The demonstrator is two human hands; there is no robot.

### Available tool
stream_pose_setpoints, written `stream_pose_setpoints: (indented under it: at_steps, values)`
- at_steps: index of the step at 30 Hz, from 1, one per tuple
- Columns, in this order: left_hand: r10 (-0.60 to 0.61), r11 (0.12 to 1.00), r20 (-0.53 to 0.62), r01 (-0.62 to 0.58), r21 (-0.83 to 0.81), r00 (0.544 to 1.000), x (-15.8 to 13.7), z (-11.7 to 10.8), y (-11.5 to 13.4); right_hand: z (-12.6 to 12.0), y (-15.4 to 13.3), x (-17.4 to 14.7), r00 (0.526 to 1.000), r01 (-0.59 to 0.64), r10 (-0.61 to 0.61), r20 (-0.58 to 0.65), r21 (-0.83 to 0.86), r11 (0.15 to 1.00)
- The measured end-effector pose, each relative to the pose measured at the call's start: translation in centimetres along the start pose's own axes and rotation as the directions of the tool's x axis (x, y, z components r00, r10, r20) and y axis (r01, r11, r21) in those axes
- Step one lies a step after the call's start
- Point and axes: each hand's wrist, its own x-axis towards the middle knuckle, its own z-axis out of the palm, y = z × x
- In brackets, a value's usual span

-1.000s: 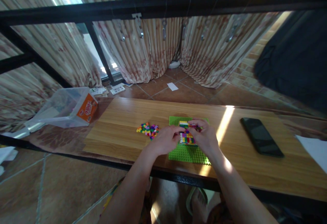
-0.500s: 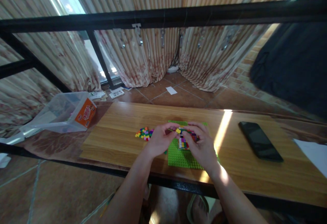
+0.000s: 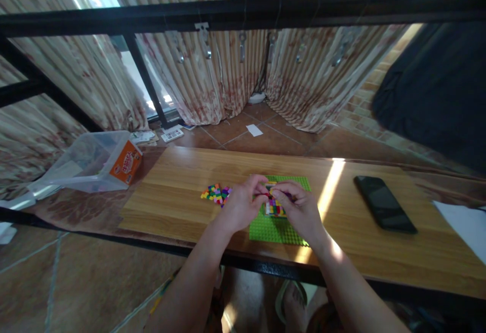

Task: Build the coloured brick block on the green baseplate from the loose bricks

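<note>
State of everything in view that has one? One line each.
Green baseplate: flat on table, partly covered
Brick build: on baseplate, partly hidden by hands
Loose bricks: heaped beside left hand
Left hand: fingers bent at build
Right hand: fingers bent over build
Phone: lying flat, upper face dark
Clear tub: looks open

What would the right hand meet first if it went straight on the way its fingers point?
Most likely the left hand, which lies just ahead of the right hand; depth is unclear, so it could touch the colored brick block on the green baseplate first.
</note>
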Motion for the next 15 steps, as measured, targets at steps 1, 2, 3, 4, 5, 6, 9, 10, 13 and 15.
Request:
stream_pose_setpoints:
  at_steps: [1,2,3,4,5,6,9,10,13,15]
  values:
    - [0.006,0.999,-0.004,-0.006,0.033,1.000,0.0,-0.3,0.0,-0.3,0.2,0.1,1.000,-0.020,0.020,-0.024,0.012,1.000]
    - [0.006,0.997,-0.006,-0.006,0.071,1.000,0.1,-0.5,-0.2,-0.6,0.5,0.2,0.998,-0.037,0.038,-0.056,0.009,0.999]
    - [0.001,0.993,-0.005,-0.001,0.115,1.000,0.1,-0.9,-0.4,-0.9,0.7,0.3,0.994,-0.049,0.048,-0.094,-0.010,0.999]
    - [-0.009,0.987,0.003,0.008,0.163,1.000,0.1,-1.1,-0.6,-1.2,0.9,0.4,0.991,-0.052,0.047,-0.128,-0.042,0.998]
    - [-0.023,0.977,0.015,0.020,0.210,1.000,0.1,-1.4,-0.8,-1.5,1.1,0.4,0.988,-0.043,0.030,-0.152,-0.083,0.996]
    - [-0.041,0.967,0.032,0.032,0.252,0.999,0.1,-1.6,-0.9,-1.6,1.3,0.5,0.987,-0.020,-0.001,-0.159,-0.129,0.991]
    - [-0.086,0.944,0.102,0.048,0.326,0.991,0.1,-1.9,-0.9,-1.5,1.5,0.3,0.990,0.096,-0.118,-0.074,-0.257,0.962]
    - [-0.087,0.942,0.129,0.039,0.333,0.988,0.1,-1.9,-0.7,-1.3,1.5,0.3,0.989,0.129,-0.145,-0.035,-0.284,0.950]
    - [-0.061,0.949,0.193,-0.004,0.316,0.979,0.0,-1.7,-0.1,-0.7,1.7,0.1,0.986,0.165,-0.165,0.029,-0.338,0.926]
    - [-0.055,0.952,0.212,-0.013,0.306,0.976,-0.1,-1.6,0.1,-0.4,2.0,0.0,0.987,0.158,-0.151,0.047,-0.359,0.920]
